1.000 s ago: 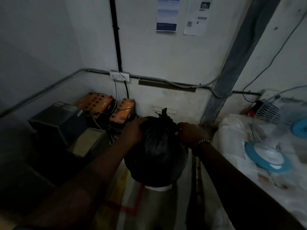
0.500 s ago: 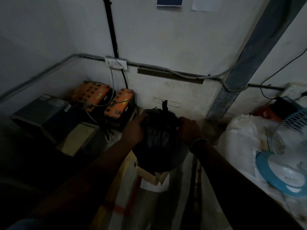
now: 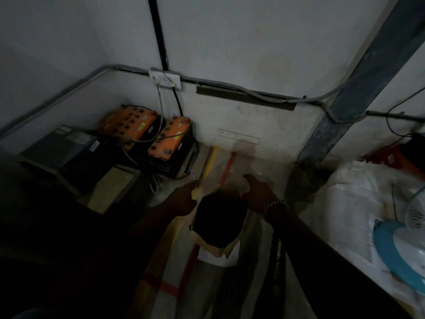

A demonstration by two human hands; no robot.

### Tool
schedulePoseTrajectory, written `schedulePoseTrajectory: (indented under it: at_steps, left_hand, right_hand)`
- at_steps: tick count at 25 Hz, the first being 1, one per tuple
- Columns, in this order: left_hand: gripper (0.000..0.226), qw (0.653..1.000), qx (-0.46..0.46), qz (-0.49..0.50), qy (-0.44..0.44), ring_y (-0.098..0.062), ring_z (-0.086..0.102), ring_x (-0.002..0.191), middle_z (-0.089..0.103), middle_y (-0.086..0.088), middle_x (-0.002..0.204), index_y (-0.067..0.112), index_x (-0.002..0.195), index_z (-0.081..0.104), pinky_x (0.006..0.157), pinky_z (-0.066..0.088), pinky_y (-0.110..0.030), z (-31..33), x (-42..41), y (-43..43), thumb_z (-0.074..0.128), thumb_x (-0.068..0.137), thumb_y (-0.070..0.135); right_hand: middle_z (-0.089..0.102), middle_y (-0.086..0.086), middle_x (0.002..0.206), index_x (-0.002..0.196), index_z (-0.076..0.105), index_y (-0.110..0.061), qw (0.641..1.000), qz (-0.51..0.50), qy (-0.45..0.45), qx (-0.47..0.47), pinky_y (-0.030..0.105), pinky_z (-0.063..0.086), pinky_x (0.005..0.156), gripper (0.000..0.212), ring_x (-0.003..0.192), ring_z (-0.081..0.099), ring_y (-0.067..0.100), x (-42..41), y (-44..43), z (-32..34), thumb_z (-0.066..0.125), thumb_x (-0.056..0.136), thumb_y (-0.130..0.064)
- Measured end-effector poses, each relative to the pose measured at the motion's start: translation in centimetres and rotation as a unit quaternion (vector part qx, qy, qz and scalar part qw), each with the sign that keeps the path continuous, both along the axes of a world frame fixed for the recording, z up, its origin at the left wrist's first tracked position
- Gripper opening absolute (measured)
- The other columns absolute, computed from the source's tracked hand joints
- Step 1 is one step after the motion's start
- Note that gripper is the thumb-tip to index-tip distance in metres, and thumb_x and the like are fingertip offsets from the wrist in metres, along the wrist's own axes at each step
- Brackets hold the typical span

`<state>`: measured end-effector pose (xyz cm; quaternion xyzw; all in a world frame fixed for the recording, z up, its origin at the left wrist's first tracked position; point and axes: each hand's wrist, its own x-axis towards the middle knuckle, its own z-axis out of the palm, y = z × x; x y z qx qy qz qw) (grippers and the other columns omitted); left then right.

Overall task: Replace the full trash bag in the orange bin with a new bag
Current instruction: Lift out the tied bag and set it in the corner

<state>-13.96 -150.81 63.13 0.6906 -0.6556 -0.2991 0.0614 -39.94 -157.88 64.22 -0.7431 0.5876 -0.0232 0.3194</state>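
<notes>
1. Black, rounded plastic trash bag [image 3: 219, 218] sits low at centre in an open cardboard box [image 3: 220, 247] on the concrete floor.
2. Left hand [image 3: 184, 199], fingers spread, hovers just beside the bag's left edge w/ nothing held.
3. Right hand [image 3: 259, 194], beaded bracelet [image 3: 274, 206] at wrist, splayed empty over the bag's upper right.
4. Orange-topped boxy batteries [image 3: 149, 134] stand in the corner behind.

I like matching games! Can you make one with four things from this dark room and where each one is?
Things:
1. black trash bag
2. two orange-topped batteries
3. white wall switch plate
4. pale blue fan

Places:
A. far right edge
B. between both hands, in a cardboard box
C. on the wall, above the batteries
D. floor corner, left of the bag

Pairs: 1-B, 2-D, 3-C, 4-A
</notes>
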Motion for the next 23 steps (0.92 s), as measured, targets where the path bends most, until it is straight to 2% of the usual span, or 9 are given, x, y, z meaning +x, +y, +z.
schedulePoseTrajectory:
  at_steps: [2, 4, 6, 8, 11, 15, 18, 20, 23]
  left_hand:
    - [0.071, 1.000, 0.017, 0.001, -0.008, -0.034, 0.053, 0.129, 0.046, -0.020, 0.151, 0.009, 0.158, 0.019, 0.099, 0.040, -0.032, -0.6, 0.3, 0.1, 0.058, 0.100, 0.019]
    - [0.075, 1.000, 0.030, -0.001, -0.005, -0.032, 0.046, 0.138, 0.037, -0.016, 0.158, 0.013, 0.159, 0.017, 0.107, 0.037, -0.033, -1.2, 0.1, -0.1, 0.060, 0.099, 0.024]
    - [0.078, 0.999, 0.044, -0.017, -0.008, -0.029, 0.027, 0.150, 0.021, -0.012, 0.165, 0.016, 0.160, 0.011, 0.117, 0.028, -0.034, -1.2, -0.4, 0.0, 0.059, 0.099, 0.028]
    - [0.081, 0.999, 0.031, -0.036, -0.005, -0.027, 0.014, 0.154, 0.010, -0.009, 0.167, 0.014, 0.160, 0.006, 0.121, 0.020, -0.036, -1.3, -0.7, 0.1, 0.058, 0.100, 0.029]
    - [0.083, 0.999, -0.002, -0.034, 0.001, -0.028, 0.016, 0.154, 0.010, -0.009, 0.167, 0.013, 0.160, 0.006, 0.121, 0.021, -0.035, -1.0, -0.8, 0.7, 0.060, 0.099, 0.031]
    - [0.088, 0.999, -0.053, -0.006, 0.011, -0.030, 0.013, 0.154, 0.013, -0.012, 0.167, 0.012, 0.160, 0.009, 0.122, 0.024, -0.045, 0.7, 0.9, 2.7, 0.057, 0.092, 0.043]
    - [0.091, 0.994, -0.106, 0.031, 0.008, -0.028, 0.013, 0.154, 0.012, -0.007, 0.167, 0.014, 0.160, 0.004, 0.119, 0.029, -0.044, 2.7, 3.6, 5.5, 0.064, 0.095, 0.034]
    - [0.099, 0.989, -0.133, 0.070, 0.007, -0.027, 0.020, 0.152, 0.012, -0.005, 0.167, 0.021, 0.160, -0.006, 0.114, 0.037, -0.046, 4.1, 6.2, 7.9, 0.066, 0.094, 0.031]
    - [0.104, 0.979, -0.153, 0.136, -0.012, -0.033, 0.039, 0.142, 0.022, -0.016, 0.164, 0.034, 0.158, -0.013, 0.105, 0.045, -0.050, 6.5, 11.1, 12.9, 0.061, 0.087, 0.049]
  right_hand:
    - [0.056, 0.018, 0.141, 0.154, 0.034, -0.019, 0.998, 0.059, 0.017, 0.021, 0.036, 0.048, 0.099, 0.071, 0.124, 0.058, 0.035, 0.9, 0.2, -0.1, 0.068, 0.092, -0.030]
    - [0.056, 0.016, 0.142, 0.154, 0.035, -0.020, 0.995, 0.097, 0.021, 0.032, 0.035, 0.046, 0.100, 0.072, 0.125, 0.057, 0.034, 2.0, 0.6, -0.1, 0.069, 0.092, -0.033]
    - [0.055, 0.016, 0.142, 0.154, 0.033, -0.022, 0.994, 0.104, 0.011, 0.040, 0.037, 0.047, 0.101, 0.073, 0.125, 0.056, 0.034, 2.6, 0.9, 0.1, 0.070, 0.092, -0.035]
    - [0.055, 0.016, 0.142, 0.155, 0.031, -0.024, 0.992, 0.115, 0.006, 0.042, 0.037, 0.049, 0.099, 0.074, 0.124, 0.057, 0.034, 2.9, 1.2, 0.4, 0.069, 0.092, -0.037]
    - [0.057, 0.016, 0.139, 0.154, 0.030, -0.025, 0.991, 0.131, 0.012, 0.026, 0.038, 0.050, 0.099, 0.074, 0.122, 0.058, 0.034, 3.3, 1.8, 1.0, 0.069, 0.092, -0.037]
    - [0.060, 0.018, 0.135, 0.155, 0.031, -0.025, 0.989, 0.149, 0.002, -0.013, 0.039, 0.050, 0.099, 0.075, 0.120, 0.060, 0.034, 5.2, 2.6, 2.4, 0.069, 0.091, -0.038]
    - [0.060, 0.018, 0.136, 0.155, 0.030, -0.024, 0.981, 0.188, -0.009, -0.043, 0.035, 0.048, 0.098, 0.073, 0.122, 0.059, 0.034, 9.1, 4.0, 4.4, 0.067, 0.093, -0.037]
    - [0.055, 0.017, 0.143, 0.155, 0.030, -0.020, 0.972, 0.223, -0.029, -0.069, 0.034, 0.045, 0.100, 0.072, 0.129, 0.054, 0.033, 12.8, 5.4, 5.8, 0.065, 0.094, -0.037]
    - [0.042, 0.006, 0.156, 0.157, 0.029, -0.021, 0.946, 0.293, -0.082, -0.112, 0.032, 0.038, 0.110, 0.069, 0.139, 0.044, 0.027, 19.6, 9.0, 8.2, 0.062, 0.097, -0.029]
